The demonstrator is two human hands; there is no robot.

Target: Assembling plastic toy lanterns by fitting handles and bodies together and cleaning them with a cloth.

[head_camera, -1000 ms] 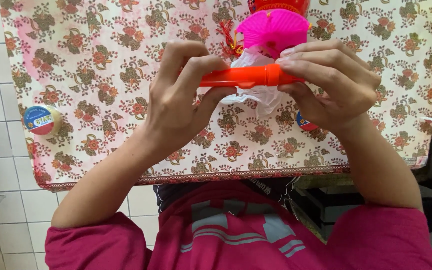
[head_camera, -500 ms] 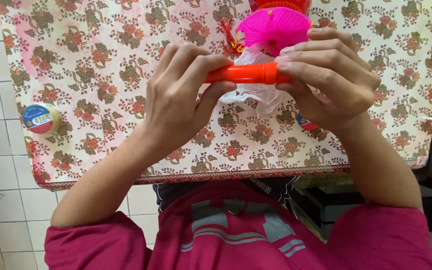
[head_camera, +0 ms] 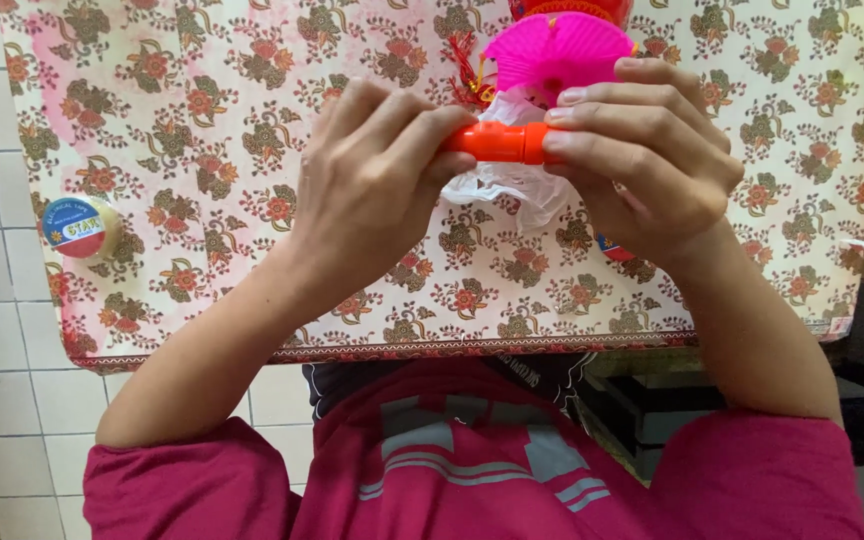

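Orange plastic, a short tube (head_camera: pixel 497 142), sits crosswise between my two hands above the flowered cloth (head_camera: pixel 202 120). My left hand (head_camera: pixel 372 190) closes its fingers over one end, and my right hand (head_camera: pixel 642 160) pinches the other end, likely so each can brace or twist against the other. White crinkled plastic (head_camera: pixel 512 190) hangs just under the tube; a pink pleated fan shape (head_camera: pixel 557 50) stands behind it. A small tape roll (head_camera: pixel 77 226) lies at the cloth's left edge. No container shows.
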